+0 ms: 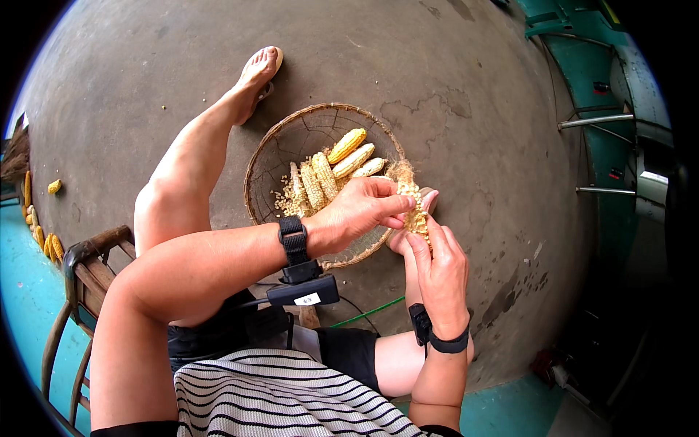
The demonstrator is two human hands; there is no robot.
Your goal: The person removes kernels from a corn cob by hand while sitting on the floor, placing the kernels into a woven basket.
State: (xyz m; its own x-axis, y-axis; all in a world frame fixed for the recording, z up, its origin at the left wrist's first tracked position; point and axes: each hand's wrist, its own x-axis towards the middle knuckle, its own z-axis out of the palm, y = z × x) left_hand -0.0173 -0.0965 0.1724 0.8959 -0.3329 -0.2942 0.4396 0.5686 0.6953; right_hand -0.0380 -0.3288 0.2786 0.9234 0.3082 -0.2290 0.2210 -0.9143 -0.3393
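Note:
Between my two hands is a partly shelled corn cob, with dry silk or husk fibres at its far end. My left hand grips its upper side, the thumb pressed on the kernels. Around its near end close the fingers of my right hand. Below and to the left, a round woven basket rests on the floor, partly hidden by my left hand and forearm. Several pale corn cobs and a yellower ear of corn lie in it. Loose kernels are scattered at the basket's left side.
A wooden chair stands at the left. Several ears of corn lie along the wall beyond it, and a short piece of corn is on the concrete floor. Metal-legged furniture stands at the right. A green cord runs near my legs.

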